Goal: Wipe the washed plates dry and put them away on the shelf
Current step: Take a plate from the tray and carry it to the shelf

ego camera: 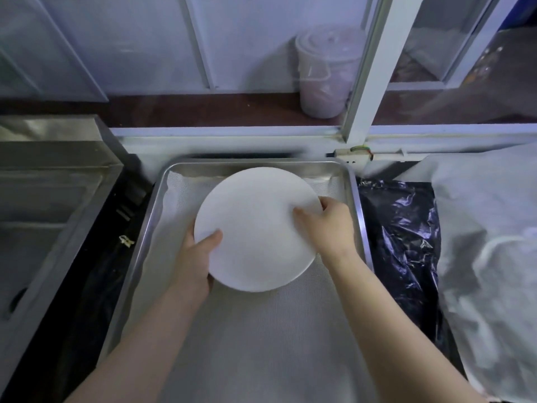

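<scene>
Round white ceramic plate, centre frame over steel tray: gripped at opposite rims by left hand and right hand. Likely stiff, breakable, slippery wet; best kept rim-held.

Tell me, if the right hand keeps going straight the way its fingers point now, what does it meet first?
The right hand already grips the white plate, fingers aimed left and away. Past the plate, it would probably meet the far wall of the metal tray; depth is unclear.

Matt white plate, brushed metal tray (mesh-textured liner), glossy black plastic bag.
</scene>
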`<act>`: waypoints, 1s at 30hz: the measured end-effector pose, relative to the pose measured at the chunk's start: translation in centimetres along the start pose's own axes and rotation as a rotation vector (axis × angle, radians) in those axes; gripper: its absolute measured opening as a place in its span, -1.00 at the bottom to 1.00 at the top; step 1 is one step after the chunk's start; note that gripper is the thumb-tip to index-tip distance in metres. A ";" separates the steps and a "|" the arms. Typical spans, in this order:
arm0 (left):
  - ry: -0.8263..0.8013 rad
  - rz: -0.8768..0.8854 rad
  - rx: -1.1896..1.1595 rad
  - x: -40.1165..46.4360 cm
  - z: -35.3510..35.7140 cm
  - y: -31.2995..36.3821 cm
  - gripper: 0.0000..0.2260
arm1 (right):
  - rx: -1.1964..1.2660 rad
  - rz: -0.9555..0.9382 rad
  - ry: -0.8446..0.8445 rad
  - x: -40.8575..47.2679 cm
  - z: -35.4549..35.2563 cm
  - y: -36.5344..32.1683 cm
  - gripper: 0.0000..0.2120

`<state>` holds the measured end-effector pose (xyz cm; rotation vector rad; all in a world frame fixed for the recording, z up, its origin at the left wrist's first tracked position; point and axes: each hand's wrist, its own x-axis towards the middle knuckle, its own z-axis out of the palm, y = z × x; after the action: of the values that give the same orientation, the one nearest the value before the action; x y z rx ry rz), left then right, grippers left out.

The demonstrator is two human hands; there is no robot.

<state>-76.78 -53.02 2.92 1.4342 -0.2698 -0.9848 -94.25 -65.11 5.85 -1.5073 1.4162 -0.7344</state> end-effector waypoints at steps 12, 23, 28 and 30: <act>0.056 0.027 -0.084 -0.8 -1.2 1.5 -0.62 | 0.356 -0.066 -0.115 -1.4 1.9 -1.0 -0.43; -0.044 0.344 0.165 -5.5 -5.9 7.2 -0.45 | 0.489 -0.216 -0.305 -4.5 2.8 -5.6 -0.47; 0.067 0.413 0.170 -11.4 -10.7 9.7 -0.46 | 0.493 -0.267 -0.400 -9.8 5.5 -9.3 -0.51; 0.132 0.442 0.142 -13.9 -13.3 10.3 -0.51 | 0.491 -0.296 -0.443 -12.8 6.6 -10.7 -0.52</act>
<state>-71.80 -35.66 15.24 1.4769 -0.5412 -0.5175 -85.91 -52.08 14.83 -1.3826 0.6311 -0.7939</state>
